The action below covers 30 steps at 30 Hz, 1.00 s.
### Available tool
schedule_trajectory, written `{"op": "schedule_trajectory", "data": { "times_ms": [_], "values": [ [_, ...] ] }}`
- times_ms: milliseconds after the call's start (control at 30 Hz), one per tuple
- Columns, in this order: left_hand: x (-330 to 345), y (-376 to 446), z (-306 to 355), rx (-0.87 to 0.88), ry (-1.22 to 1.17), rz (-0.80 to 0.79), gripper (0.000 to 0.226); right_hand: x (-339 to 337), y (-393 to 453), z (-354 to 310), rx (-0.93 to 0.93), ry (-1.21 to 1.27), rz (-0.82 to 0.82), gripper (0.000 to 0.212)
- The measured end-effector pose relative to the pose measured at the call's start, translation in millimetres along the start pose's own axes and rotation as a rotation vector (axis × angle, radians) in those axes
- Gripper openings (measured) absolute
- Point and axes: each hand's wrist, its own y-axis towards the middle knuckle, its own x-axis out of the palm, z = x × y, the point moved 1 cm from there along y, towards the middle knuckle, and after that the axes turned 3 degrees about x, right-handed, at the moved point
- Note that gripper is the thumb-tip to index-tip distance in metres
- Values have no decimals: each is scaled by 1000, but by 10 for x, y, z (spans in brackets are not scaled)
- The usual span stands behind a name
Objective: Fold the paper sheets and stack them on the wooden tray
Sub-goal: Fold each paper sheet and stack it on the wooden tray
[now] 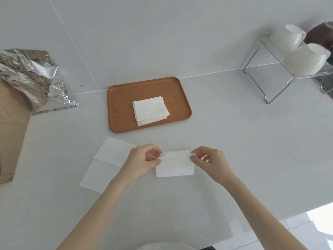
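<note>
A brown wooden tray (122, 105) lies at the back of the white counter, and a stack of folded white paper sheets (151, 110) rests on it. In front of the tray, a partly folded white sheet (175, 165) lies on the counter. My left hand (142, 161) pinches its upper left corner. My right hand (209, 162) pinches its upper right corner. An unfolded white sheet (104, 165) lies flat to the left, partly hidden under my left hand and forearm.
Crumpled silver foil packaging (30, 76) sits on a cardboard box (10, 134) at the left edge. A clear acrylic rack (281, 76) with white cups (304, 59) stands at the back right. The counter's edge runs along the lower right.
</note>
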Motion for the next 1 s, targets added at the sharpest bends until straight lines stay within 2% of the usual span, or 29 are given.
{"op": "schedule_trajectory", "data": {
  "times_ms": [133,300,500,700,800,900,1000],
  "values": [
    [56,107,-99,-31,52,-13,26,111,122,142,63,-37,-10,7],
    [160,209,-213,-75,120,20,17,261,293,226,136,-99,2,8],
    [216,272,-249,28,333,14,24,354,404,247,176,-278,37,13],
    [248,202,-214,56,496,4,22,315,342,208,41,-393,16,21],
    [304,124,-151,143,518,-93,21,257,236,189,-80,-427,-91,11],
    [408,19,-145,168,598,-196,22,250,95,221,-124,-544,-218,12],
    [486,-56,-192,176,652,-213,24,288,-10,259,-158,-616,-238,15]
  ]
}}
